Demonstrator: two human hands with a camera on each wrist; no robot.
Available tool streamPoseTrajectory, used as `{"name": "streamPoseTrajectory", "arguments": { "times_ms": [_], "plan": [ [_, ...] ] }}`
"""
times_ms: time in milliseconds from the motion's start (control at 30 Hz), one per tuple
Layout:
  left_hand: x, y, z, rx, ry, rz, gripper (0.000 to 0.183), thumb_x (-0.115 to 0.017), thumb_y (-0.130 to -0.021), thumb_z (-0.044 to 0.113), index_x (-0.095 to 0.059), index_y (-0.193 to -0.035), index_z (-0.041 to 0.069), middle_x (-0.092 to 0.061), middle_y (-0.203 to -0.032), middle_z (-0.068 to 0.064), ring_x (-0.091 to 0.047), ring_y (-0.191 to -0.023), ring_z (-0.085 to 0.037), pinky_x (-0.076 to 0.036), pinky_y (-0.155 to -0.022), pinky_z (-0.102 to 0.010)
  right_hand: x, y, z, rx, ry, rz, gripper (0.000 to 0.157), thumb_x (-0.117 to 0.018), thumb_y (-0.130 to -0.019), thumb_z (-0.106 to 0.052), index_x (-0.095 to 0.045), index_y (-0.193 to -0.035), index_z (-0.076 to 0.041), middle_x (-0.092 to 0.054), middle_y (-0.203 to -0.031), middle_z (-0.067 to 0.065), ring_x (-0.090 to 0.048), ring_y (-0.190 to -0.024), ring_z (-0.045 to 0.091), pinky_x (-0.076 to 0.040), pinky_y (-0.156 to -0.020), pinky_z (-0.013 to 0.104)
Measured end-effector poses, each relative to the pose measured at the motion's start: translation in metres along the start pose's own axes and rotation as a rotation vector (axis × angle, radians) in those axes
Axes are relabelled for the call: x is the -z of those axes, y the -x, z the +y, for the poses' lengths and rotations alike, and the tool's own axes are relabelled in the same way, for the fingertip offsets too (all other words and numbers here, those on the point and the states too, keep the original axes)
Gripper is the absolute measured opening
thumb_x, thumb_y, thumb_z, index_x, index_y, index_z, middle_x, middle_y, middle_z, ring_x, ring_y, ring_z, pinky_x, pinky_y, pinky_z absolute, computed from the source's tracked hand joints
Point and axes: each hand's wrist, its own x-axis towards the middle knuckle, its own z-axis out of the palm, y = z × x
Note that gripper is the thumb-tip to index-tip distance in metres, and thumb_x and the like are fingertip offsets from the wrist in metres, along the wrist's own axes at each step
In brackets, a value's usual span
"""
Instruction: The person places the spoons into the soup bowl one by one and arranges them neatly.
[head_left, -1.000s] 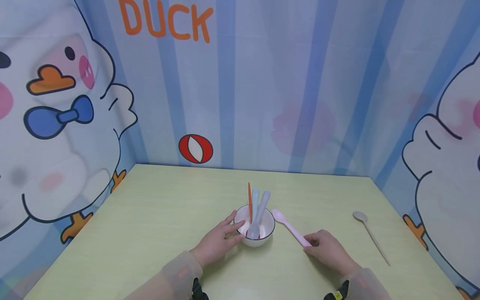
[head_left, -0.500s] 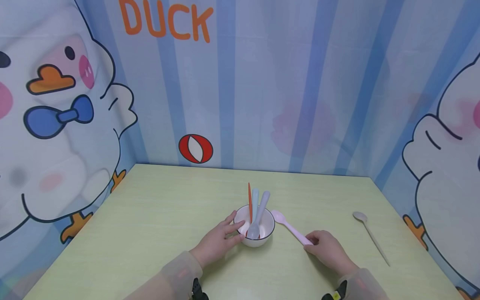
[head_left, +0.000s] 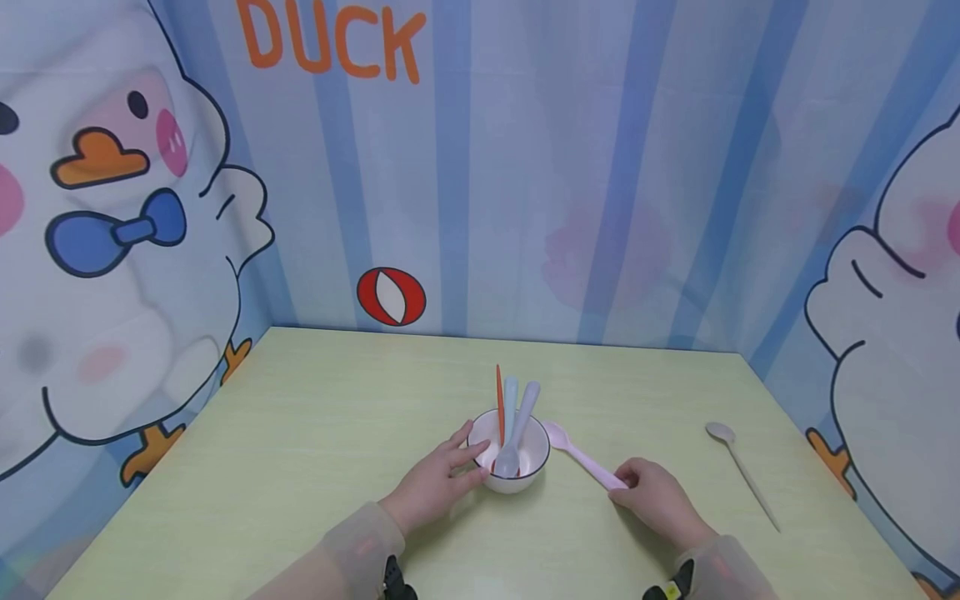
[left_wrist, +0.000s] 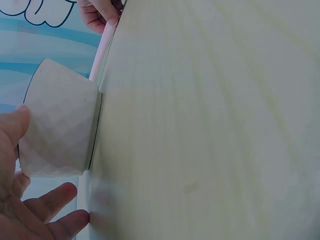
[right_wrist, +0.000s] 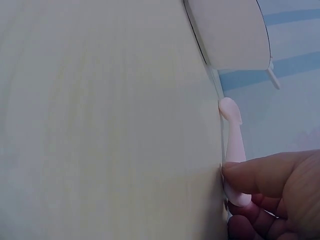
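Observation:
In the head view a white bowl (head_left: pixel 534 457) with a dark rim stands on the table. An orange stick-like utensil (head_left: pixel 500 400), a light blue handle (head_left: pixel 511 404) and a pale lavender spoon (head_left: pixel 527 406) lean in it. My left hand (head_left: pixel 431 483) holds the bowl at its left side, one finger lying over the rim; the left wrist view shows the bowl's faceted outside (left_wrist: pixel 62 125). Right of the bowl, my right hand (head_left: pixel 656 498) pinches the handle end of a pink spoon (head_left: pixel 588 463). This spoon's head (right_wrist: pixel 230 107) points toward the bowl.
A beige spoon (head_left: pixel 738 471) with a thin handle lies farther right on the pale yellow-green table (head_left: pixel 360 392). Behind the table and at its sides hangs a blue striped cloth (head_left: pixel 495 167) with printed ducks.
My right hand and the pink spoon have shifted very slightly. The left hand and the bowl have stayed where they were.

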Motion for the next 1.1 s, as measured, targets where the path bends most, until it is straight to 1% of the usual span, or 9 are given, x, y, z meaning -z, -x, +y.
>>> {"name": "streamPoseTrajectory", "arguments": {
  "times_ms": [167,500,767,933,1100],
  "plan": [
    [0.000,0.000,0.001,0.002,0.002,0.001,0.053,-0.058,-0.095,0.042,-0.050,-0.142,0.018,-0.021,-0.159,-0.005,-0.027,-0.141,-0.035,-0.030,-0.108,-0.054,0.001,0.001,-0.001,-0.016,0.000,-0.006,0.017,-0.074,-0.079,-0.010,-0.064,-0.091,-0.003,-0.058,-0.080,0.002,-0.050,-0.071,0.018,-0.040,-0.063,0.032],
    [0.000,0.001,0.001,-0.004,0.014,0.009,0.053,-0.058,-0.095,0.042,-0.051,-0.141,0.018,-0.022,-0.159,-0.005,-0.028,-0.140,-0.035,-0.030,-0.108,-0.054,0.004,0.003,-0.002,-0.028,0.007,-0.007,0.011,-0.071,-0.079,-0.013,-0.065,-0.085,-0.006,-0.056,-0.074,0.002,-0.049,-0.067,0.018,-0.039,-0.059,0.031],
    [0.000,0.001,-0.001,0.001,0.013,0.008,0.052,-0.058,-0.095,0.043,-0.051,-0.141,0.020,-0.022,-0.159,-0.003,-0.028,-0.140,-0.035,-0.031,-0.108,-0.054,0.008,0.004,-0.002,-0.090,-0.093,-0.018,0.012,-0.068,-0.081,-0.013,-0.063,-0.088,-0.004,-0.056,-0.072,0.005,-0.050,-0.061,0.018,-0.041,-0.053,0.030],
    [-0.001,0.001,-0.001,-0.001,0.011,0.007,0.052,-0.058,-0.095,0.043,-0.051,-0.141,0.020,-0.021,-0.159,-0.003,-0.028,-0.140,-0.034,-0.030,-0.108,-0.054,0.012,0.004,0.000,-0.096,-0.124,-0.017,0.015,-0.067,-0.082,-0.014,-0.063,-0.091,-0.003,-0.057,-0.077,0.005,-0.051,-0.065,0.019,-0.042,-0.055,0.031],
    [0.000,0.001,-0.001,-0.007,0.015,0.006,0.052,-0.058,-0.095,0.041,-0.051,-0.141,0.018,-0.021,-0.159,-0.005,-0.027,-0.141,-0.035,-0.029,-0.108,-0.054,0.016,0.005,0.001,-0.088,-0.162,-0.011,0.021,-0.066,-0.085,-0.017,-0.065,-0.099,-0.001,-0.060,-0.082,0.006,-0.053,-0.072,0.020,-0.043,-0.060,0.031]
  ]
}}
